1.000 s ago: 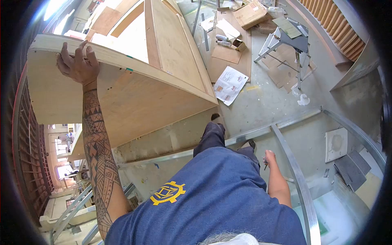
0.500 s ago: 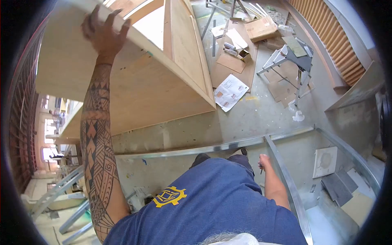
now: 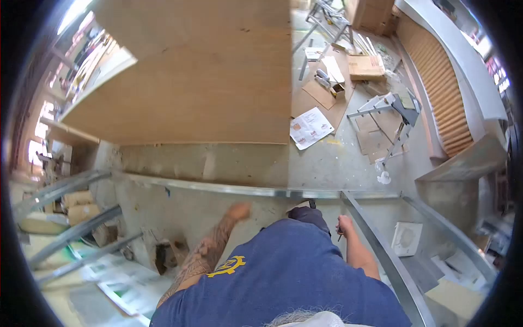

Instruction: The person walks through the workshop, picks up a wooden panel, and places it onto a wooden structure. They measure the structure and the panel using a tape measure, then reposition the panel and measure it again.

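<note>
A large plywood panel [image 3: 218, 87] stands in front of me, its lower edge near the floor. My left hand [image 3: 238, 211] hangs low in front of my body, between me and a long metal rail [image 3: 218, 188]; it is smeared by motion and its fingers cannot be made out. At my right side my right hand [image 3: 344, 223] is closed round a small dark tool, of which only a thin tip shows. That hand is close to a slanting metal bar [image 3: 376, 245] and does not appear to touch it.
Beyond the panel's right edge lie a printed sheet [image 3: 311, 128], a cardboard box [image 3: 366, 67] and cardboard pieces. A small metal stand [image 3: 403, 111] is at the right. Metal bars [image 3: 76, 234] cross the left side. A white square piece [image 3: 407, 238] lies at the lower right.
My left hand has let go of the panel's top edge and come down beside my body. The panel now looks more upright and faces me flat. My right hand still holds the small tool.
</note>
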